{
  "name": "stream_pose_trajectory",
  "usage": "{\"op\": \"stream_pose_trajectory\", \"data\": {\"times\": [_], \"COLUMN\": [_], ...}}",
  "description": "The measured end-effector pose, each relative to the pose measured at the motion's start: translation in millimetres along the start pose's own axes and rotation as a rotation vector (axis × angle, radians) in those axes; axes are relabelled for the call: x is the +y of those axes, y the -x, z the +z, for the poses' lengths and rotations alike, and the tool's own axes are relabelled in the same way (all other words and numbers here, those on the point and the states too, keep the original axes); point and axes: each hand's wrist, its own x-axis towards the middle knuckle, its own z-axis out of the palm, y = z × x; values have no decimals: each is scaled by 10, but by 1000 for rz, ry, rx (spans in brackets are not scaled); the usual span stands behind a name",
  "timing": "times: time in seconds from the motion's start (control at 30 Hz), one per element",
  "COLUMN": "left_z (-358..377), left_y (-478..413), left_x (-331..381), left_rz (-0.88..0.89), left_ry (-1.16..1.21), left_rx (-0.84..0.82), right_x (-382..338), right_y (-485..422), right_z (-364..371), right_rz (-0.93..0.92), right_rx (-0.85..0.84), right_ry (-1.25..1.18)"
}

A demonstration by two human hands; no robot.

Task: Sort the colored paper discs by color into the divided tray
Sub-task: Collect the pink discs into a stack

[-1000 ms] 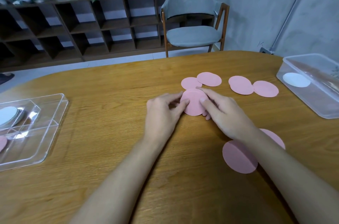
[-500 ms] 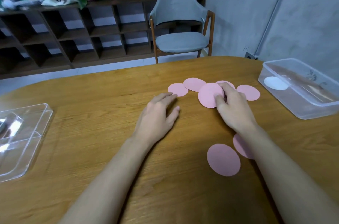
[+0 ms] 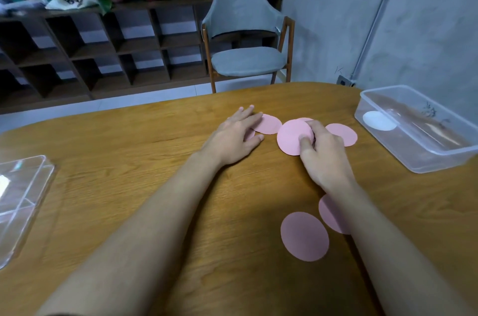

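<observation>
- The right hand (image 3: 323,158) pinches the held pink disc (image 3: 291,138). Its thumb (image 3: 304,142) lies on the disc's face and a curled finger hooks over the far edge.
- The grip takes only the right rim of that disc. Most of the paper sticks out to the left of the hand, toward the other hand.
- Whether the held pink disc is lifted clear of the wooden table (image 3: 155,150) cannot be told.
- A sliver of another pink disc (image 3: 303,119) shows just behind the held one.
- The right pink disc (image 3: 345,133) lies flat just beyond the knuckles.
- The left hand (image 3: 232,138) is flat with its fingers straight and grasps nothing. The fingertips rest on the far-left pink disc (image 3: 270,124).
- The near pink disc (image 3: 304,236) lies flat close to the person. Beside it, the half-hidden pink disc (image 3: 331,215) is partly under the right forearm.
- The divided tray (image 3: 24,181), clear, sits at the table's left edge, well apart from both hands.
- A clear plastic box (image 3: 413,160) on the right holds a white disc (image 3: 379,121).
</observation>
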Motion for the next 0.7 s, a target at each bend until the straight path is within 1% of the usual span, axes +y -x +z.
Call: {"op": "stream_pose_trajectory", "data": {"times": [0.07,0.13,0.27,0.33,0.43,0.57,0.63,0.7], "left_z": [3,24,53,50,47,17,-3,-9], "left_y": [-44,-22,174,302,493,776,879,965], "left_x": [7,13,17,23,55,127,162,232], "left_rz": [16,16,-9,-18,4,95,79,60], "left_ry": [-9,0,111,126,81,28,-19,13], "left_rx": [-44,-33,131,156,176,292,336,388], "right_x": [6,3,-15,-22,-22,-45,-54,-67], "right_y": [-6,-6,11,21,28,43,47,63], "right_z": [5,3,1,2,4,15,23,20], "right_rz": [-7,-14,-16,-21,-42,-72,-84,-115], "right_rx": [4,5,6,-1,-18,-53,-74,-86], "right_ry": [4,9,0,-3,-15,-24,-40,-52]}}
